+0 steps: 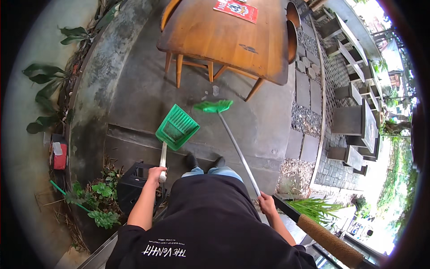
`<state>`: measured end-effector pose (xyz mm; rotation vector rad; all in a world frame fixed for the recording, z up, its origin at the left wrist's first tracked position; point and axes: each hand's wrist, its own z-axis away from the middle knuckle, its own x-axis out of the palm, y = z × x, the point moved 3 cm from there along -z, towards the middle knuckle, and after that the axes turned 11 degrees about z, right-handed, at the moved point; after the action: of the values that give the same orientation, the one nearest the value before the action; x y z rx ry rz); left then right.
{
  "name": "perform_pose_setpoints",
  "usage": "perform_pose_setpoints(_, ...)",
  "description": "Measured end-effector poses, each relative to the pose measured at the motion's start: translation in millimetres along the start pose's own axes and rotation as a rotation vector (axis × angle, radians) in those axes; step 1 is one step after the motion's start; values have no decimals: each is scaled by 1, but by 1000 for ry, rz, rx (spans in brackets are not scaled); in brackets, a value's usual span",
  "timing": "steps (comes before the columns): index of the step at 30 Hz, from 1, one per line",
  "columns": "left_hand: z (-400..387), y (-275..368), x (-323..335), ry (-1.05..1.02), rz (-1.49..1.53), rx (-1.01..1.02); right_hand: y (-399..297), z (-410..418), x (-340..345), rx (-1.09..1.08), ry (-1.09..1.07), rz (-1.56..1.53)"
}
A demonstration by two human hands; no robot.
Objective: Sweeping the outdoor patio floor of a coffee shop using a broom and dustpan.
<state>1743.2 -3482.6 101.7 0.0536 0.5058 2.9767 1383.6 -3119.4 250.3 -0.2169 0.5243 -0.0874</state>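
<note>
My left hand (156,175) grips the pale handle of a green plastic dustpan (177,127), whose pan is out in front of my feet at the left. My right hand (267,203) is closed around the grey pole of a broom. The broom's green bristle head (215,106) is to the right of the dustpan, apart from it, near the concrete floor. Just beyond the bristles lie small pale, translucent patches or bits (215,90) on the floor; what they are I cannot tell.
A wooden table (215,43) with chairs around it stands ahead. Across the floor near my feet runs a low step edge (134,134). A black plastic crate-like object (131,191) and plants are at the left. A rope-wrapped rail (329,240) is at the right.
</note>
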Motion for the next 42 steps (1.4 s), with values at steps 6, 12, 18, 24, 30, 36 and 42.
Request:
perform_pose_setpoints(6, 17, -1, 17, 24, 6, -22, -24, -93, 4, -292, 225, 179)
perform_pose_setpoints(12, 33, -1, 35, 70, -7, -36, -8, -119, 5, -261, 91, 76)
perform_pose_setpoints(18, 26, 8, 46, 111, -3, 14, 74, -33, 8, -97, -58, -110)
perform_pose_setpoints(24, -2, 29, 37, 47, -16, -62, 61, 24, 17, -39, -24, 34)
perform_pose_setpoints(30, -19, 52, 13, 24, -60, -91, -3, -42, 60, -312, 211, 235)
perform_pose_setpoints(36, -31, 67, -21, 35, -166, -120, -15, -37, 50, -248, 150, 459)
perform_pose_setpoints(42, -52, 87, -31, 15, -283, -60, -7, 37, -28, 43, 195, 774)
